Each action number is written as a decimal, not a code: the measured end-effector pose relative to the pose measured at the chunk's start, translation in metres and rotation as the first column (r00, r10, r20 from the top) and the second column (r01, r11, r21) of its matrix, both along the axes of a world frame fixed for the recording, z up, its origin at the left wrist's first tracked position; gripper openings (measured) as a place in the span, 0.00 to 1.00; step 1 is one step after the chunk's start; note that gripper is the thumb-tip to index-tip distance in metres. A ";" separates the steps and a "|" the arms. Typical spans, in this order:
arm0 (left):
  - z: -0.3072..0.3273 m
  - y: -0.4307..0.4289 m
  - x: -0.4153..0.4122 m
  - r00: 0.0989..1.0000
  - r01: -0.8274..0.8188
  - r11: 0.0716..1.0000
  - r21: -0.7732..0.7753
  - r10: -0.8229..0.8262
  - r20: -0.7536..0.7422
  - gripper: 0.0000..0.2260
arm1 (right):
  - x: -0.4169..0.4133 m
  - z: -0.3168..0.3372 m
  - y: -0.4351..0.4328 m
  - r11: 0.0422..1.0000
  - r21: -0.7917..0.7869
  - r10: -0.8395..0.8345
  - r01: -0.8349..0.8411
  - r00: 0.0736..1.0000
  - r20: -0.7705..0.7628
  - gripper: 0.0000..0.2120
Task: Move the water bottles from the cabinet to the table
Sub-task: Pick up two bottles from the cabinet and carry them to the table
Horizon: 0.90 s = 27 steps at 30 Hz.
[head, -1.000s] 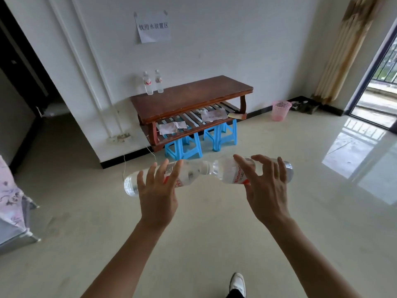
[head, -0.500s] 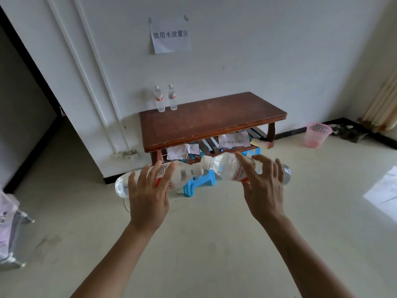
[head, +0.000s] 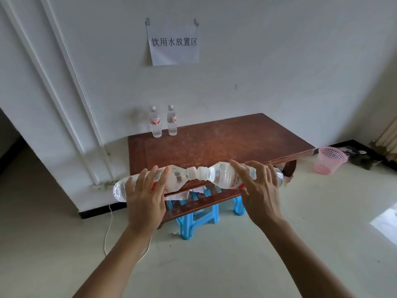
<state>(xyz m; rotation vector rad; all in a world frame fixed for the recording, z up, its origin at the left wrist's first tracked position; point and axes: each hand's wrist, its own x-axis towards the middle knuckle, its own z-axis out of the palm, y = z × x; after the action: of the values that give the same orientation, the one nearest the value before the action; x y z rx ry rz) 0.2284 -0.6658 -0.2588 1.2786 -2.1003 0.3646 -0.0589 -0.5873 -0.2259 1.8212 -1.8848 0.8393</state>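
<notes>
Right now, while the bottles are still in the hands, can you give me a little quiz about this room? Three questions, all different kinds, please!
1. True or false: the left hand grips the left-hand bottle and the right hand grips the right-hand bottle, and both bottles lie sideways.
2. How many upright bottles stand on the brown table? A: one. B: two. C: five.
3. Fill the blank: the plastic stools under the table are ___ in colour.

Key: 1 true; 2 B; 3 blue.
</notes>
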 end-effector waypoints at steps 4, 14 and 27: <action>-0.010 -0.073 -0.004 1.000 0.028 1.000 0.002 -0.028 -0.003 0.36 | -0.006 -0.010 -0.076 0.998 0.053 -0.024 0.023 0.999 0.025 0.45; -0.065 -0.280 -0.022 0.999 0.030 0.986 0.166 -0.033 0.016 0.43 | -0.027 -0.072 -0.309 0.988 0.139 0.054 -0.073 0.989 0.139 0.48; -0.080 -0.504 -0.014 0.943 -0.048 0.916 0.398 0.173 -0.284 0.39 | 0.011 -0.104 -0.588 0.918 0.261 0.116 -0.299 0.831 0.545 0.38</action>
<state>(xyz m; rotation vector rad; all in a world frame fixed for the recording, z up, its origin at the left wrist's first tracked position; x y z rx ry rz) 0.2142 -1.1694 -0.3390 1.5695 -1.8818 -0.2147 -0.0477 -1.1754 -0.3301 2.2081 -2.2990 1.2583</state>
